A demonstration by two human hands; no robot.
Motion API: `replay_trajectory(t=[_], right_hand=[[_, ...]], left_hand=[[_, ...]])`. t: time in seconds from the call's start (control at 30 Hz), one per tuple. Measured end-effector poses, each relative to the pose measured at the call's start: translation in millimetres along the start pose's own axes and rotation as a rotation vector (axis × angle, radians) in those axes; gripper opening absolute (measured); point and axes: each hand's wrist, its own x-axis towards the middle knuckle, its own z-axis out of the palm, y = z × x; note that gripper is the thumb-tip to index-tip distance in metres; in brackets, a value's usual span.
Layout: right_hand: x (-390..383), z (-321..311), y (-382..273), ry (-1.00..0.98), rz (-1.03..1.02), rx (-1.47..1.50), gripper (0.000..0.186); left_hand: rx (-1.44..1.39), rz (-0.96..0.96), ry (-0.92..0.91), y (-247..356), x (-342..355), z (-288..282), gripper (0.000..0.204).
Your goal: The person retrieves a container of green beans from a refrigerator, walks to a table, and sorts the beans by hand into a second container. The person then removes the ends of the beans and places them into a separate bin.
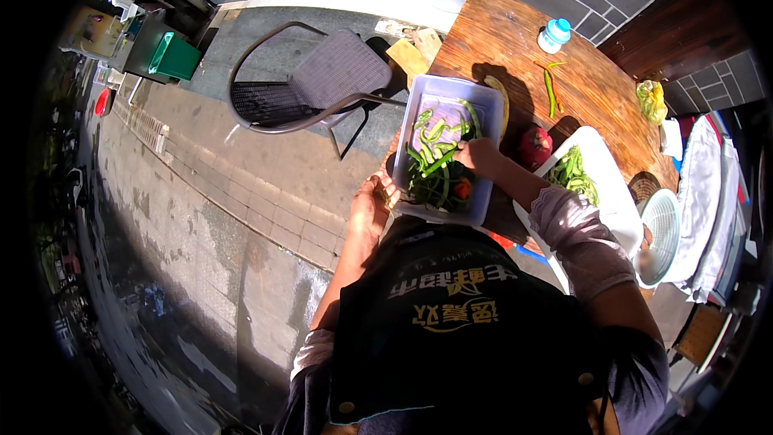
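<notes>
A pale lilac plastic basin [488,105] stands at the left edge of the wooden table, holding many long green peppers [435,133] and a small orange-red piece [462,188]. Over its right rim reaches my right hand [479,157], its fingers closed round a green pepper [437,164]. My left hand [373,208] is beside the basin's lower left side with its fingers curled in; what they hold, if anything, is too small to make out. To the right, a white tray [616,201] carries more green peppers [573,177].
A dragon fruit [535,147] and a banana [499,101] lie right of the basin. Farther back are loose peppers [551,95] and a white bottle with a blue cap [554,35]. A pale green colander [662,234] stands at right, a wicker chair [338,68] at left.
</notes>
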Motion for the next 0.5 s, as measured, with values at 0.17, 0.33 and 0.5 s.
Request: replay_trajectory(t=[0.17,0.33,0.5], right_hand=[[21,22,-12,0.220,0.128,0.060,0.007],[11,1,17,0.305,0.052,0.511,0.017],[3,-45,25,0.265,0.359,1.517,0.015]], left_hand=[[-0.020,0.008,0.043,-1,-3,-4,0.016],[-0.078,0.056,0.109,6,-2,-24,0.015],[-0.128,0.073,0.159,8,-1,-37,0.015]])
